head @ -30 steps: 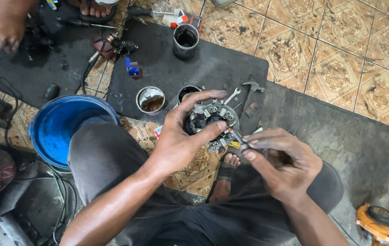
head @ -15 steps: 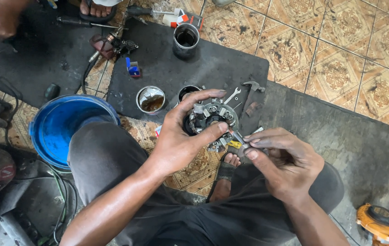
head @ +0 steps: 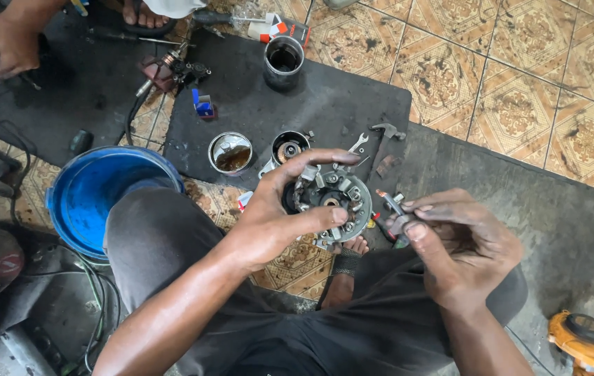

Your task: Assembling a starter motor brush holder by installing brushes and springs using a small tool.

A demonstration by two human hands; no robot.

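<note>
A round metal brush-holder plate point(head: 331, 203), judged stiff, fairly light, greasy and best gripped by its rim, is clamped at centre by the left hand point(head: 276, 216), while a small tool point(head: 394, 212) is pinched in the right hand point(head: 460, 244).

Round plate point(head: 335, 202) in left hand point(head: 276, 219): bare grey metal, dull, greasy. Small part point(head: 396, 212) pinched in right hand point(head: 460, 247): metal with red plastic tip. Both hands smeared dark and oily. Mat point(head: 311, 104): black rubber, matt, dusty. Bucket point(head: 95, 198): glossy blue plastic. Tin point(head: 231, 153): shiny metal rim, brown liquid inside. Wrench point(head: 358, 143): bright polished steel. Floor tiles point(head: 519, 76): patterned ceramic, slightly glossy, grimy. Trousers point(head: 164, 237): grey cloth, matt.
</note>
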